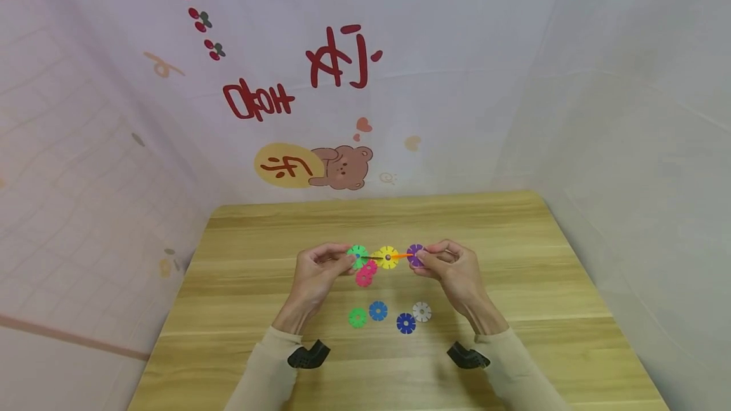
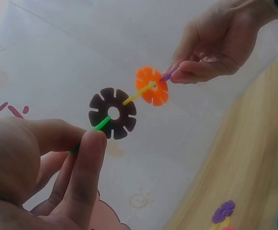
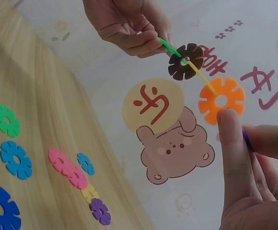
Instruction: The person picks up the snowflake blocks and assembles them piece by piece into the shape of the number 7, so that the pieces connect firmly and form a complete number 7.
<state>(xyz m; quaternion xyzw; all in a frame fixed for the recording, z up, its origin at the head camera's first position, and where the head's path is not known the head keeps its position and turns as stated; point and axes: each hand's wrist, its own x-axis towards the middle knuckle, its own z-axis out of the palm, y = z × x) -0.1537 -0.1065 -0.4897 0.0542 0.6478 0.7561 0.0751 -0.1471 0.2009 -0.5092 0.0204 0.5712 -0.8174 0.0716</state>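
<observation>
Taking the yellow disc [image 1: 386, 264] as the clock's centre, the nearest loose pieces on the wooden table [image 1: 542, 335] are a dark blue disc [image 1: 400, 324] between five and six o'clock, a loose green disc [image 1: 351, 318] at seven, a white disc [image 1: 427, 316] at five and a light blue disc [image 1: 372, 311] near six. Pink discs [image 3: 56, 155] lie farther off, at eight.

Raised over the table, a chain runs from nine to three: green disc [image 1: 360, 250], dark disc [image 2: 97, 115], yellow, orange disc [image 3: 235, 98], purple disc [image 1: 414, 249]. At nine the left hand [image 1: 315, 271] pinches the green end; at three the right hand [image 1: 455, 271] pinches the purple one.

The step seems to be slotting discs together, probably at the purple end; whether that joint is fully seated I cannot tell. Next, it likely needs straight, gentle pressure, with the green end steadied.

Farthest, at eleven, a printed bear [image 1: 347, 167] decorates the white backdrop [image 1: 457, 113].
</observation>
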